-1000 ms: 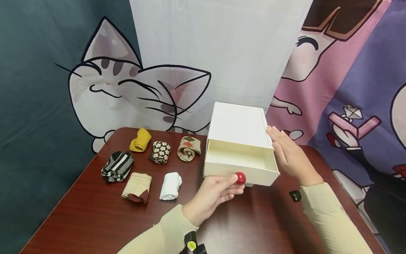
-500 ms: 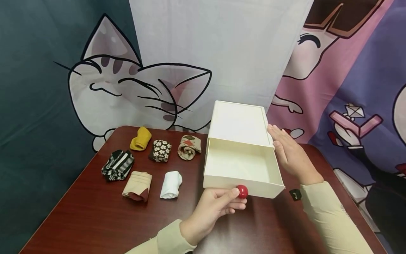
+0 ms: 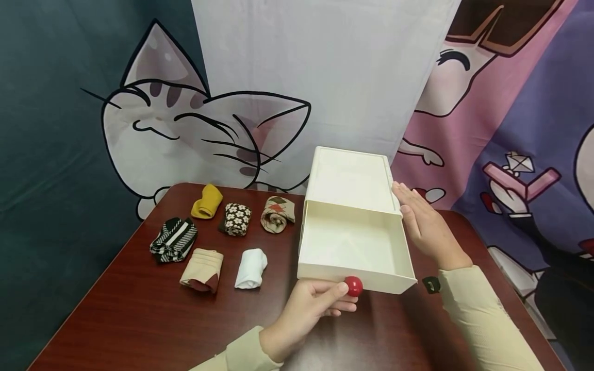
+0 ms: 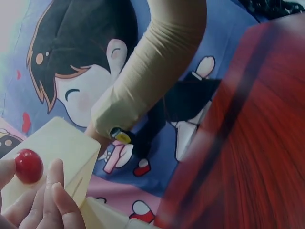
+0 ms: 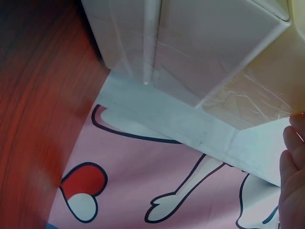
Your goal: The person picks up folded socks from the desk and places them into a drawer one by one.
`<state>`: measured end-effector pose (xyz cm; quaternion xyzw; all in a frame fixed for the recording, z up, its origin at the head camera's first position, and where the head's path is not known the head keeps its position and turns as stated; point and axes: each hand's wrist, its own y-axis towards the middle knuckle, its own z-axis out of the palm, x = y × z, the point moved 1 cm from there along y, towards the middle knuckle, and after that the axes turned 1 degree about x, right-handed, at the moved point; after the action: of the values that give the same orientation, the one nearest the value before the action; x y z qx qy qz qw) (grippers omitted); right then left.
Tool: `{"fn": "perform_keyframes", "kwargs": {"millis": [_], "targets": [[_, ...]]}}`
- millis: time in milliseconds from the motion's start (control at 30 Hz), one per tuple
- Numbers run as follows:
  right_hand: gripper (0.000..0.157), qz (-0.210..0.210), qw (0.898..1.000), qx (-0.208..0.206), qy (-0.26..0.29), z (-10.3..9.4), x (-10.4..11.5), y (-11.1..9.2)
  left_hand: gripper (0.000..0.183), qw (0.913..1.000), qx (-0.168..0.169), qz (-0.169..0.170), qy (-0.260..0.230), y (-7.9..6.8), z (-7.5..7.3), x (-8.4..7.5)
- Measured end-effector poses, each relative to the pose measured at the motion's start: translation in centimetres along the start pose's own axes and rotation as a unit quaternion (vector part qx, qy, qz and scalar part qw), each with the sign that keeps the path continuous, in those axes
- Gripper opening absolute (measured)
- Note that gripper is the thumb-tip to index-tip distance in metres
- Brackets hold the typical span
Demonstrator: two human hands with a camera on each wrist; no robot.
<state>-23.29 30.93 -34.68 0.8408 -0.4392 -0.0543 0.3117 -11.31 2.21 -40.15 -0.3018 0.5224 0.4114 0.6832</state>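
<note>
A white drawer box [image 3: 350, 178] stands on the table with its drawer [image 3: 355, 278] pulled well out and nothing inside it. My left hand [image 3: 308, 312] pinches the round red knob [image 3: 354, 286] on the drawer front between thumb and fingers. In the left wrist view that knob [image 4: 29, 166] shows between the thumb and fingers. Against the right side of the box rests my right hand [image 3: 429, 226], its fingers straight. The right wrist view catches only part of that hand [image 5: 293, 176], at the box's side.
Left of the box lie rolled socks: yellow [image 3: 207, 202], flowered [image 3: 237, 219], argyle [image 3: 277, 214], black-and-white [image 3: 174, 240], beige [image 3: 202, 270] and white [image 3: 251, 268]. A small black object [image 3: 431, 284] is by the right cuff. Printed cloth [image 3: 352, 67] hangs behind the table [image 3: 139, 319].
The drawer has slid farther out toward me, with my left hand drawing back on the knob. The right hand has stayed against the box's side.
</note>
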Motion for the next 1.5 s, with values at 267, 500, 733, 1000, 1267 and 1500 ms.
{"fn": "perform_keyframes", "kwargs": {"millis": [267, 500, 733, 1000, 1267, 1500], "targets": [[0.045, 0.001, 1.000, -0.002, -0.001, 0.2, -0.1, 0.0, 0.027, 0.9953, 0.017, 0.029, 0.091, -0.5, -1.9, 0.6], [0.045, 0.000, 1.000, -0.007, 0.002, 0.2, 0.1, 0.1, 0.021, 0.9725, 0.044, 0.036, 0.226, -1.0, -6.4, 0.8], [0.045, 0.003, 1.000, -0.008, -0.005, 0.0, 0.1, 0.2, 0.012, 0.9382, -0.092, 0.035, 0.332, -0.9, -11.1, -0.3], [0.045, 0.000, 1.000, -0.014, 0.000, 0.2, 0.0, 0.0, 0.029, 0.8674, -0.249, 0.033, 0.430, -0.2, -14.6, -0.9], [0.045, 0.003, 1.000, -0.010, -0.001, 0.3, 0.0, -0.1, 0.051, 0.8319, -0.249, -0.038, 0.495, 0.3, -16.1, -0.3], [0.045, 0.010, 1.000, -0.006, -0.001, 0.1, 0.2, -0.1, 0.061, 0.8154, -0.228, -0.079, 0.526, 0.6, -16.4, 0.3]]}}
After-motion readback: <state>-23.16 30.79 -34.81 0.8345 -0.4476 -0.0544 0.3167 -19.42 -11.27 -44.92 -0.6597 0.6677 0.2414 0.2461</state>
